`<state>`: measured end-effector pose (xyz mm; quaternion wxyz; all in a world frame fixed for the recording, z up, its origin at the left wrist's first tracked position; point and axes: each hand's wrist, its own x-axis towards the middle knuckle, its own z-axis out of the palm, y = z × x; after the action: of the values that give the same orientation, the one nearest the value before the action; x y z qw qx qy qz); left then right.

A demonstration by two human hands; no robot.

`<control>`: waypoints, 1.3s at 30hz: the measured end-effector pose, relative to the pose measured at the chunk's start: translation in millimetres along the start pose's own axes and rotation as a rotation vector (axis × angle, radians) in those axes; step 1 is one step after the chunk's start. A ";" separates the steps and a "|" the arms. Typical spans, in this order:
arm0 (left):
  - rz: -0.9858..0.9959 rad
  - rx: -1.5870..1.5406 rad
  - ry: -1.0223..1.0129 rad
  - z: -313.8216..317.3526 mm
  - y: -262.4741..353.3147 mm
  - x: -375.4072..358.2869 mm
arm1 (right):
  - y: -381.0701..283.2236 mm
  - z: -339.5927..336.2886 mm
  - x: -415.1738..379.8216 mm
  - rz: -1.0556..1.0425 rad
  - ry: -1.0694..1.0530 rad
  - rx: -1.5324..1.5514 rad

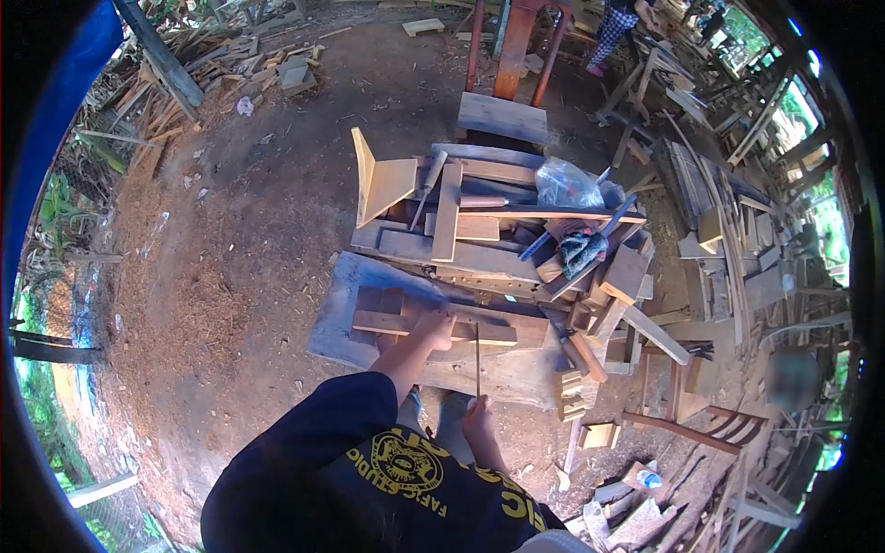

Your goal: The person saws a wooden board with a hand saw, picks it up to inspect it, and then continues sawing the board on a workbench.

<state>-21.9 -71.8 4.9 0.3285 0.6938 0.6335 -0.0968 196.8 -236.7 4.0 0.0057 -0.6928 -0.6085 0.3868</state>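
A narrow wooden strip (489, 334) lies across other boards on the low workbench (334, 313). My left hand (436, 329) is closed over the strip near its middle, pressing it down. My right hand (477, 413) grips the near end of a thin, straight, long-bladed tool (477, 364), seen edge-on. Its far end crosses the strip to the right of my left hand. Whether the edge has teeth is too small to tell. A short wood block (392, 301) sits by the strip's left part.
Behind the bench lie a chisel-like tool (430, 189), a plastic bag (567, 184), a patterned cloth (583, 252) and loose boards (447, 212). Wood blocks (572, 394) stand at the right edge. A chair-like frame (696, 429) lies further right. Another person (613, 32) is in the background.
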 end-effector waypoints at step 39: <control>0.078 0.141 -0.066 -25.5 4.6 18.8 | -46.0 -48.3 7.4 0.079 -0.024 0.041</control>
<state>-21.4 -41.6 15.5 0.3032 0.7358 0.5864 -0.1510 184.1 -196.1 56.0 -0.0028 -0.7112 -0.5729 0.4074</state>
